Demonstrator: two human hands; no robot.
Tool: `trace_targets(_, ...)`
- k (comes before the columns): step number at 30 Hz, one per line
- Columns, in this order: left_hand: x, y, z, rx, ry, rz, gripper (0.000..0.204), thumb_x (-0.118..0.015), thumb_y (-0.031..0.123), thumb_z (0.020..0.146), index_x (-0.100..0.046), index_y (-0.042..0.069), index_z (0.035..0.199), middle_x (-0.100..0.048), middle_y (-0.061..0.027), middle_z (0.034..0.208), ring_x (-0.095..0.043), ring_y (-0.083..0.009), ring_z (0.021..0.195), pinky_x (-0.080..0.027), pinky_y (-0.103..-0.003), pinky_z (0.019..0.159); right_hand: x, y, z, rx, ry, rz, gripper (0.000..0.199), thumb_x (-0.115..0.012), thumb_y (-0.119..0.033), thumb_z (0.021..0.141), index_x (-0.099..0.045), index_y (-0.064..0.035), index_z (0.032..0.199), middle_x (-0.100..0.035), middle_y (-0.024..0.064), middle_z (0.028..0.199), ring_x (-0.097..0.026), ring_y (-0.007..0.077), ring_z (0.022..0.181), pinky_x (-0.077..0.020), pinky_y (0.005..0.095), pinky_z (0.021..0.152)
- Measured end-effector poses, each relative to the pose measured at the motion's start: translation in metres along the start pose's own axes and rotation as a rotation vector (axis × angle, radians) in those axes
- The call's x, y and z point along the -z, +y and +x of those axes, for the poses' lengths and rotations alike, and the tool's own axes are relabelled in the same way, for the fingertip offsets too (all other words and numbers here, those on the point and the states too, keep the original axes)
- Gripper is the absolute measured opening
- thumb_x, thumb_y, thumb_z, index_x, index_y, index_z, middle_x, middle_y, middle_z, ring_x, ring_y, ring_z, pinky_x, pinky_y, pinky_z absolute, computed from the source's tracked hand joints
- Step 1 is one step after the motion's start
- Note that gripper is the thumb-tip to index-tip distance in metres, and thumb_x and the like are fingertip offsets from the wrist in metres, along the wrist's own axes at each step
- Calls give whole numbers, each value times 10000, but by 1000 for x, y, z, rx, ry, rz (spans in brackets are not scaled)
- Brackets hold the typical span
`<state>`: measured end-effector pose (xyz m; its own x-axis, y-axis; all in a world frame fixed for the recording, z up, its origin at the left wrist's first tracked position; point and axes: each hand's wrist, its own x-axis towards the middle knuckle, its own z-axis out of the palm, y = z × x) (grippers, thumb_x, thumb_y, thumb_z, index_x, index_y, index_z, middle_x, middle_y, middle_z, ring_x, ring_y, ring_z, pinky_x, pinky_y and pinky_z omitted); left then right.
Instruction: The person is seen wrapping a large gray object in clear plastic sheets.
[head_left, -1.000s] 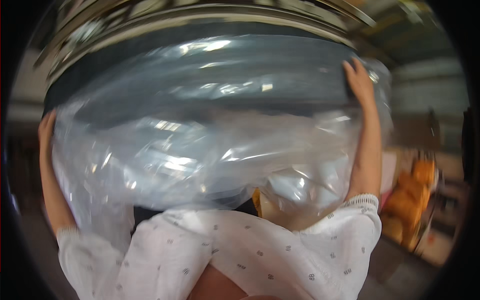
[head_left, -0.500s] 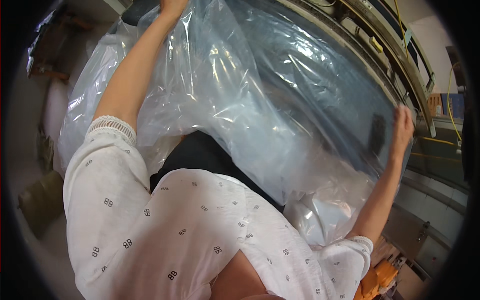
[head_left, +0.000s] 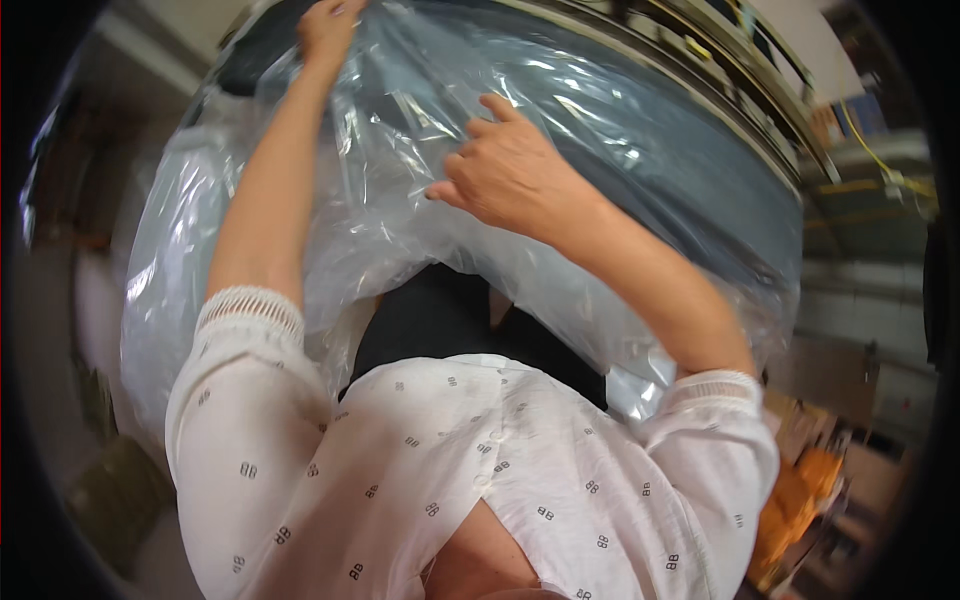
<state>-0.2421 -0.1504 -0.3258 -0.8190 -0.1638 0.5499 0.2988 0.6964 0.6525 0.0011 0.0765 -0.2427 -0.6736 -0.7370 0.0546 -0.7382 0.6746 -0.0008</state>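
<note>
Clear plastic sheet point(head_left: 400, 170) drapes over a large dark grey rounded body point(head_left: 690, 190), covering most of the upper view and hanging down on both sides. Metal rails point(head_left: 740, 70) curve along the upper right; an orange object point(head_left: 790, 510) sits lower right, blurred. Dark fabric point(head_left: 450, 320) shows under the sheet's lower edge, near the chest. Left arm extends straight up; left hand point(head_left: 328, 28) is closed on the sheet's top edge. Right arm is bent across; right hand point(head_left: 505, 175) is curled, fingers bunching a fold of sheet mid-surface. Sheet lies directly under both hands, touching them.
</note>
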Motion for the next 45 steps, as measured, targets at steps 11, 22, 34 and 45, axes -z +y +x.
trace_targets(11,-6,-5,5,-122,-198,-25,346,-625,417,801,-680,96,919,-660,-87,895,-616,-205,816,-449,-288,740,118,24,-298,-990,-164,-722,305,-594,-339,805,-650,-64,685,-596,89,591,-560,250,682,-394,393,604)
trace_targets(22,77,-127,56,-28,-204,217,404,-578,439,836,-661,57,941,-647,-58,835,-554,-153,760,-426,-277,757,40,32,-422,-1428,546,582,654,-629,-406,796,-452,25,1255,-555,185,1134,-547,216,1008,-417,318,877)
trace_targets(34,86,-130,45,-111,-289,265,350,-526,376,897,-637,49,955,-625,-42,855,-537,-139,780,-417,-259,760,-15,188,-381,-1560,300,26,505,-616,-566,718,-568,-69,793,-618,71,828,-575,235,786,-428,328,730)
trace_targets(45,109,-129,32,-190,-300,247,347,-489,271,928,-566,-7,1121,-573,-108,1137,-518,-185,1050,-364,-288,928,-15,263,-358,-1505,656,201,211,-707,-268,720,-647,-72,769,-601,57,671,-560,162,618,-430,292,590)
